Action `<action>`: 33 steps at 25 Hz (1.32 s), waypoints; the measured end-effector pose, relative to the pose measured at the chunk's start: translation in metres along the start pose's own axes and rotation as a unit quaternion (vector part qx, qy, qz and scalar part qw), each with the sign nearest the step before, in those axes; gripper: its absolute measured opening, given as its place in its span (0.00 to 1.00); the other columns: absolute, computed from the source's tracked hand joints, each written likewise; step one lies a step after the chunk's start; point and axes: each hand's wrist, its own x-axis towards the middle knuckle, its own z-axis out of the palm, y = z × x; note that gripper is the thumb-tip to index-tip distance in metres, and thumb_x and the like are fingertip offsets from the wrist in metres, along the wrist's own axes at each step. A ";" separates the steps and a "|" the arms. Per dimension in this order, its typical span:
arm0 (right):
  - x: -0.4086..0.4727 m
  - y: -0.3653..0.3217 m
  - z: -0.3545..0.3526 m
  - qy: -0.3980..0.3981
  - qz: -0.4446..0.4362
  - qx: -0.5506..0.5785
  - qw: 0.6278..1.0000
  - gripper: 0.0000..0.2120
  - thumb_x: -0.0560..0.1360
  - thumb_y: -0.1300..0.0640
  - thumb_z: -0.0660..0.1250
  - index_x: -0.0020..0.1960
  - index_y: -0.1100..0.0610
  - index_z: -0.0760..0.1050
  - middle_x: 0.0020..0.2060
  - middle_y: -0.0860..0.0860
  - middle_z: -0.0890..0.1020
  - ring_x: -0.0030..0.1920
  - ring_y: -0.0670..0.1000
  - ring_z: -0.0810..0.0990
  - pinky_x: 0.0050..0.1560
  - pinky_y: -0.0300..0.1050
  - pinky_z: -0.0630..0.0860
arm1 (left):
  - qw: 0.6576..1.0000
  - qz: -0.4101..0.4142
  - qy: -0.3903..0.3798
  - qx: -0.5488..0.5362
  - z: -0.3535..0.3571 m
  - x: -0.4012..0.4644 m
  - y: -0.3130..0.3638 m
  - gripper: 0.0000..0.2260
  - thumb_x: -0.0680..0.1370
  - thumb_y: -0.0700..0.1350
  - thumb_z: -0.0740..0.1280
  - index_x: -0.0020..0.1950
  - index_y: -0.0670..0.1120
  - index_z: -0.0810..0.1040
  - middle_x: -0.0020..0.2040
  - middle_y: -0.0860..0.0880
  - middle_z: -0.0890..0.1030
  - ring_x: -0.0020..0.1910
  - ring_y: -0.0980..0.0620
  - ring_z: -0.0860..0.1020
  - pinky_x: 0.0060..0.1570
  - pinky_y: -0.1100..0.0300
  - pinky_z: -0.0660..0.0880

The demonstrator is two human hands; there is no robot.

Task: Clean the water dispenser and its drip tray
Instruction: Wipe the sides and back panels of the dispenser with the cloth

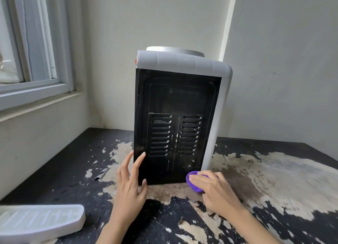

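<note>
The grey-topped, black-backed upright plastic water dispenser [180,113] stands on the peeling dark tabletop [274,170], back panel facing the person. At its lower left edge the left hand [130,185] rests with fingers straight; at its lower right corner the right hand [214,188] grips a purple cloth [193,182], nearer the unwiped base. The white slotted drip tray [40,221] lies well left of the dispenser.

Drip tray [39,222] cut off bottom-left.

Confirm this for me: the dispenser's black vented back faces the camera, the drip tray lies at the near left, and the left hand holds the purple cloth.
Wrong hand. The head view shows the right hand holding the purple cloth at the dispenser's lower corner; the left hand rests its fingers on the black back. The drip tray is as stated.
</note>
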 end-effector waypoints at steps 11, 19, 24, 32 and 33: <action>0.006 0.013 -0.017 0.167 0.102 0.115 0.974 0.30 0.60 0.75 0.69 0.60 0.59 0.78 0.53 0.45 0.80 0.54 0.46 0.73 0.54 0.52 0.77 | 0.999 -0.015 0.005 -0.036 -0.002 0.000 0.007 0.41 0.75 0.34 0.65 0.68 0.74 0.50 0.72 0.60 0.53 0.69 0.62 0.51 0.64 0.66 0.54; 0.002 -0.005 0.003 0.055 0.058 0.029 0.996 0.27 0.51 0.66 0.74 0.49 0.49 0.83 0.48 0.41 0.82 0.48 0.44 0.75 0.40 0.40 0.76 | 0.999 -0.028 -0.004 -0.037 -0.001 -0.001 0.005 0.31 0.75 0.42 0.62 0.69 0.67 0.55 0.72 0.61 0.52 0.69 0.61 0.51 0.65 0.53 0.54; 0.009 -0.012 -0.008 -0.014 0.105 0.058 0.993 0.28 0.70 0.68 0.61 0.64 0.44 0.75 0.61 0.37 0.73 0.60 0.44 0.68 0.56 0.39 0.59 | 0.999 -0.035 -0.002 -0.032 0.001 -0.002 0.006 0.34 0.75 0.35 0.65 0.69 0.66 0.57 0.72 0.60 0.52 0.68 0.61 0.50 0.65 0.52 0.54; -0.004 0.007 -0.019 0.056 0.181 0.151 0.970 0.26 0.71 0.69 0.60 0.60 0.43 0.77 0.49 0.43 0.69 0.52 0.45 0.68 0.55 0.35 0.66 | 0.999 -0.032 -0.014 -0.031 -0.002 -0.003 0.003 0.27 0.72 0.49 0.58 0.68 0.68 0.56 0.74 0.61 0.52 0.70 0.63 0.50 0.66 0.55 0.52; -0.004 0.005 -0.022 0.062 0.172 0.150 0.972 0.26 0.70 0.69 0.61 0.60 0.45 0.78 0.49 0.44 0.70 0.51 0.43 0.68 0.54 0.33 0.65 | 0.999 -0.033 -0.010 -0.030 -0.001 -0.003 0.003 0.27 0.72 0.48 0.59 0.69 0.66 0.57 0.74 0.60 0.52 0.70 0.63 0.50 0.66 0.54 0.52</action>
